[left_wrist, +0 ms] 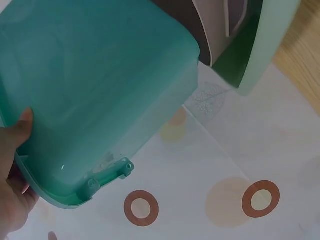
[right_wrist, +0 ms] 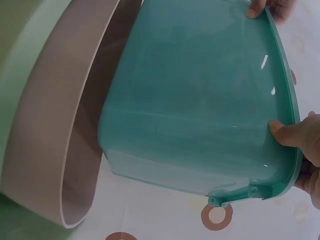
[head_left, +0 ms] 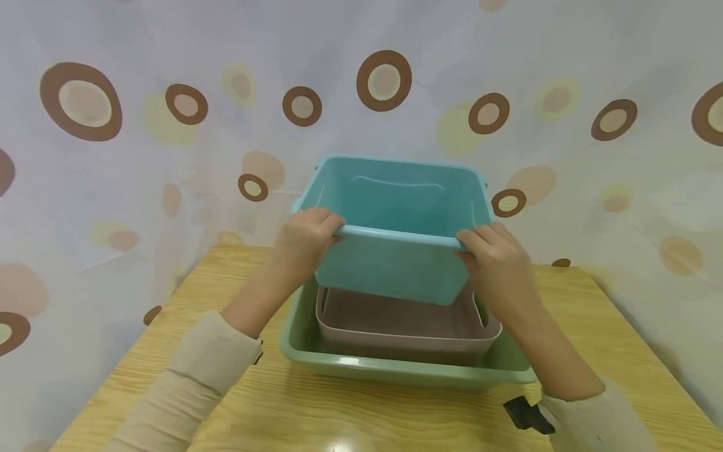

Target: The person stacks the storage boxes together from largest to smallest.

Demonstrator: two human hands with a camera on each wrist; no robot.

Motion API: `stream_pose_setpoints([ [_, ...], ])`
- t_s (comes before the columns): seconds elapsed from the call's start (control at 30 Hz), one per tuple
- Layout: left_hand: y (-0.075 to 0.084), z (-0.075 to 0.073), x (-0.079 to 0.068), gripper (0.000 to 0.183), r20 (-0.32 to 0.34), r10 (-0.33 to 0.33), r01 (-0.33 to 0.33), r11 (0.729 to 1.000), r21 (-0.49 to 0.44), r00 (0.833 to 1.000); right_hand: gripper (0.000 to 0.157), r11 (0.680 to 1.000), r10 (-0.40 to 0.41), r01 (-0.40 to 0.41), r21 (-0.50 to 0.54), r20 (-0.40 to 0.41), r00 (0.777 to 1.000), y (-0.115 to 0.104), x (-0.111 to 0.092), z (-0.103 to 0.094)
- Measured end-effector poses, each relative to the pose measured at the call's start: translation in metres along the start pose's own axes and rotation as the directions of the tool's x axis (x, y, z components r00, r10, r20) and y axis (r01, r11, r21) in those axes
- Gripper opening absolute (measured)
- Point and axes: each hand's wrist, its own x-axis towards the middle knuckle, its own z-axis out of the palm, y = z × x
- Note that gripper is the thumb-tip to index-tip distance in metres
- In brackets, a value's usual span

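A blue-green plastic bin (head_left: 390, 267) is held tilted over a pinkish-brown basket (head_left: 407, 345), its bottom edge at or just above that basket's opening. My left hand (head_left: 307, 242) grips the bin's near rim at the left, fingers over the lip and thumb against the outer wall, as the left wrist view shows. At the rim's right end my right hand (head_left: 497, 263) grips likewise, its thumb pressed on the wall in the right wrist view. The basket sits inside a larger green basin (head_left: 407, 370). Whether the bin touches the basket cannot be told.
The basin stands on a light wooden table (head_left: 265, 408). Behind it hangs a pale cloth (head_left: 339, 37) patterned with brown rings. Hinge-like lugs (left_wrist: 107, 177) stick out from the bin's side under its rim.
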Motion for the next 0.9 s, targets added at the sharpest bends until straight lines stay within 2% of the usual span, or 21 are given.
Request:
stream_pose_setpoints([
  [0.2,0.01,0.007,0.002,0.02,-0.02,0.015,-0.015,1.0,-0.004,1.0,0.023,1.0,0.001,0.0,-0.007,0.009,1.0,0.005,-0.009,-0.007],
  [0.6,0.024,0.015,0.003,0.021,-0.001,0.038,-0.038,0.999,0.004,0.999,0.023,1.0,0.012,-0.011,-0.015,0.023,1.0,0.014,-0.027,-0.012],
  [0.9,0.036,0.018,0.005,0.021,0.013,0.03,-0.03,0.999,-0.02,0.999,0.026,1.0,0.017,-0.016,-0.021,0.022,1.0,0.018,-0.037,-0.02],
])
